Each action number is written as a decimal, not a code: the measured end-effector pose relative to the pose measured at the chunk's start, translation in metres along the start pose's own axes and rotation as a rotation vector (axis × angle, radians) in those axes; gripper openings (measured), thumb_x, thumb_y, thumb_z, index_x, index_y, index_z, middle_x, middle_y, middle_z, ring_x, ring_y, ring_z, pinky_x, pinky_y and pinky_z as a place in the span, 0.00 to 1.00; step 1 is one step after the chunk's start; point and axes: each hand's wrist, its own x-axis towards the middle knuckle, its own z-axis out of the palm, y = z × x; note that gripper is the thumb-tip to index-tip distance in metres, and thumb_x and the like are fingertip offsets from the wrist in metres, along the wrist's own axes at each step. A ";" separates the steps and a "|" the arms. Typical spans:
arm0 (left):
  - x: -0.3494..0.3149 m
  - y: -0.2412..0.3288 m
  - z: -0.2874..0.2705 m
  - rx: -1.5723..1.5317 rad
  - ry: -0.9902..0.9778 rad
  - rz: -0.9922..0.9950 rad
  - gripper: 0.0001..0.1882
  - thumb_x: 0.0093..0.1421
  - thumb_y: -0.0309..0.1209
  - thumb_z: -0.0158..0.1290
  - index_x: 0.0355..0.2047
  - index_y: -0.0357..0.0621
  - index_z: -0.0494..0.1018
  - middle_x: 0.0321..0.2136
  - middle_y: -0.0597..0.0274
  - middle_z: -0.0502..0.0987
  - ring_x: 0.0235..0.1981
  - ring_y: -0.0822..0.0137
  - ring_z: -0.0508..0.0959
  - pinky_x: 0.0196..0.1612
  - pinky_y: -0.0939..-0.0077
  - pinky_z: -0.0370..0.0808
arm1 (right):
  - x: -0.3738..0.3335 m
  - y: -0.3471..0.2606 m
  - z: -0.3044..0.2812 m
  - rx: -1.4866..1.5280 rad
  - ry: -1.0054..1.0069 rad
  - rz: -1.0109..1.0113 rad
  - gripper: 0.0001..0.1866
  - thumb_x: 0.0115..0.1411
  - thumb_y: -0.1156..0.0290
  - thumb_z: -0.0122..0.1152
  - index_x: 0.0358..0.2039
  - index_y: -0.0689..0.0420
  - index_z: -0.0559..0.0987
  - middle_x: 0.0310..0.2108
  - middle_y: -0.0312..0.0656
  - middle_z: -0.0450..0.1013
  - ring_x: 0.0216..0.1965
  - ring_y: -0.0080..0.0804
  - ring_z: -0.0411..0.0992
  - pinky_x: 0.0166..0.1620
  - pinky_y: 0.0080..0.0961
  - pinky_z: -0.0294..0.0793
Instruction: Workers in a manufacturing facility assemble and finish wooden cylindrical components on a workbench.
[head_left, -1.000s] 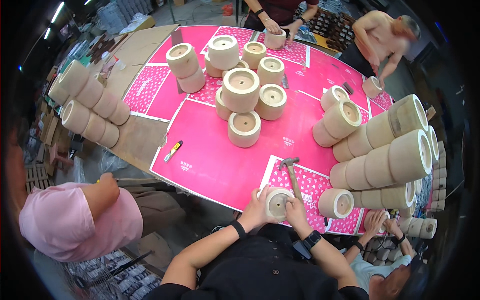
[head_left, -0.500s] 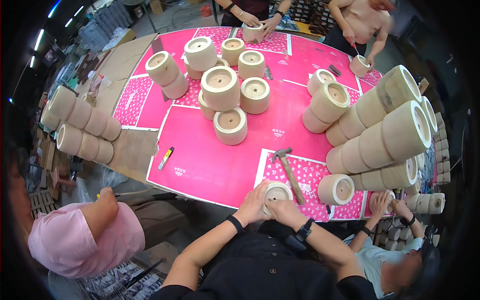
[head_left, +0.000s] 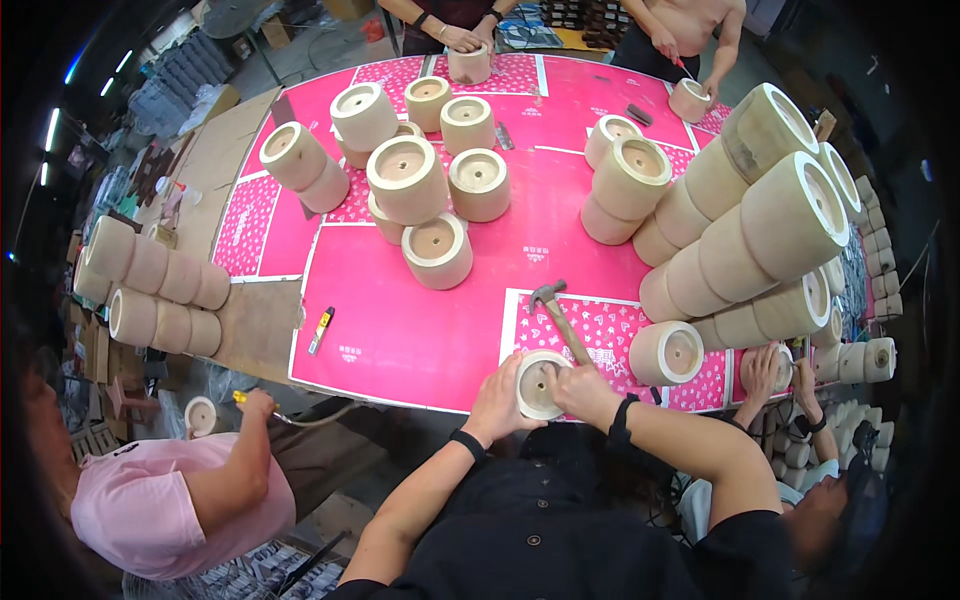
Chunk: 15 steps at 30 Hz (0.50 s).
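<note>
While the left hand (head_left: 498,403) grips a hollow wooden cylinder (head_left: 533,390) by its side at the near edge of the pink-covered counter (head_left: 430,345), the right hand (head_left: 588,393) bends over its rim, fingers reaching inside; whether they pinch anything cannot be told. If the left grip slackens under a push, the cylinder could slip off the edge; a careless right hand could knock the hammer (head_left: 562,320) just beside it. Compared with half a second ago, the right forearm (head_left: 680,435) angles farther outward, and a round wooden piece (head_left: 201,415) now shows near the pink-shirted co-worker (head_left: 180,505).

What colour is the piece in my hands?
The piece is pale beige, best seen in head view.
</note>
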 end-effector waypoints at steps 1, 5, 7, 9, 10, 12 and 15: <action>-0.001 0.001 0.001 -0.001 -0.002 -0.004 0.66 0.29 0.44 0.75 0.65 0.37 0.50 0.62 0.41 0.60 0.60 0.45 0.66 0.61 0.55 0.65 | -0.003 -0.008 -0.005 0.070 -0.162 0.096 0.11 0.55 0.70 0.55 0.36 0.61 0.78 0.21 0.42 0.74 0.20 0.31 0.76 0.22 0.28 0.74; -0.004 0.004 0.003 0.049 0.056 0.026 0.67 0.28 0.44 0.75 0.65 0.37 0.48 0.61 0.41 0.61 0.58 0.43 0.67 0.60 0.54 0.66 | 0.005 -0.021 -0.039 0.354 -0.465 0.265 0.09 0.55 0.72 0.54 0.30 0.62 0.81 0.25 0.46 0.78 0.26 0.33 0.79 0.28 0.29 0.77; -0.003 0.003 0.003 0.081 0.072 0.052 0.67 0.28 0.44 0.76 0.66 0.38 0.48 0.59 0.40 0.63 0.57 0.41 0.69 0.58 0.53 0.68 | 0.013 -0.021 -0.034 0.462 -0.506 0.291 0.10 0.57 0.72 0.54 0.31 0.63 0.82 0.24 0.46 0.78 0.26 0.33 0.79 0.29 0.28 0.76; -0.001 -0.002 0.004 -0.006 0.074 0.056 0.67 0.29 0.44 0.76 0.65 0.37 0.47 0.59 0.39 0.62 0.57 0.40 0.68 0.58 0.52 0.68 | 0.025 -0.012 -0.004 1.044 -0.467 0.445 0.10 0.57 0.70 0.55 0.29 0.60 0.82 0.32 0.52 0.79 0.33 0.44 0.79 0.36 0.37 0.77; -0.001 -0.002 0.004 -0.005 0.074 0.061 0.67 0.29 0.44 0.76 0.65 0.37 0.47 0.59 0.39 0.62 0.57 0.40 0.68 0.58 0.52 0.68 | 0.026 -0.018 0.009 1.041 -0.463 0.447 0.10 0.57 0.70 0.55 0.29 0.60 0.82 0.32 0.52 0.79 0.33 0.44 0.79 0.36 0.37 0.77; -0.002 0.001 0.006 -0.036 0.043 0.033 0.66 0.30 0.45 0.75 0.64 0.34 0.49 0.60 0.39 0.61 0.60 0.41 0.66 0.62 0.54 0.65 | 0.019 -0.038 0.031 1.631 0.041 1.117 0.12 0.61 0.66 0.53 0.32 0.59 0.83 0.33 0.57 0.78 0.34 0.47 0.78 0.37 0.40 0.76; -0.005 0.002 0.005 -0.028 0.061 0.050 0.66 0.30 0.43 0.75 0.65 0.35 0.47 0.59 0.37 0.61 0.60 0.40 0.65 0.61 0.53 0.66 | 0.013 -0.034 0.000 1.020 0.037 0.886 0.13 0.64 0.66 0.51 0.40 0.58 0.80 0.30 0.55 0.78 0.30 0.49 0.78 0.34 0.42 0.77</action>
